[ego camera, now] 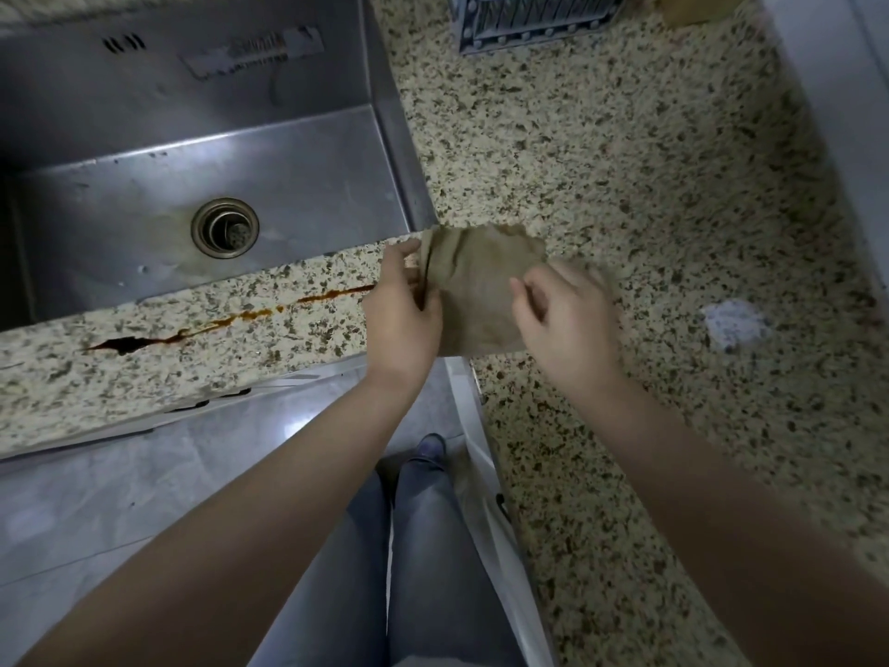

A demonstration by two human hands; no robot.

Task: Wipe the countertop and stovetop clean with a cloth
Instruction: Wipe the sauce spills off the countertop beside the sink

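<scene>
I see both hands holding 1 cloth (476, 291) above the inner corner of the speckled table (649, 195), where its front strip meets the right-hand run. The left hand (404, 305) grips the cloth's left edge, fingers curled round a bunched fold. The right hand (563, 315) pinches the cloth's right side, thumb and fingers bent; motion blur hides the exact finger placement. The cloth is tan, creased and spread roughly flat between the 2 hands; I cannot tell whether it touches the table. A dark brown spill (216, 324) runs as a thin streak along the front strip, ending in a wider blot at its left end; its right end lies just beside the left hand. A steel sink (298, 151) sits behind that strip, with a round drain (225, 227) in its floor. A white smear (733, 324) lies on the table right of the right hand, apart from it. A metal rack (534, 21) stands at the far edge of the table. Below, I see 2 legs in grey trousers (433, 546).
</scene>
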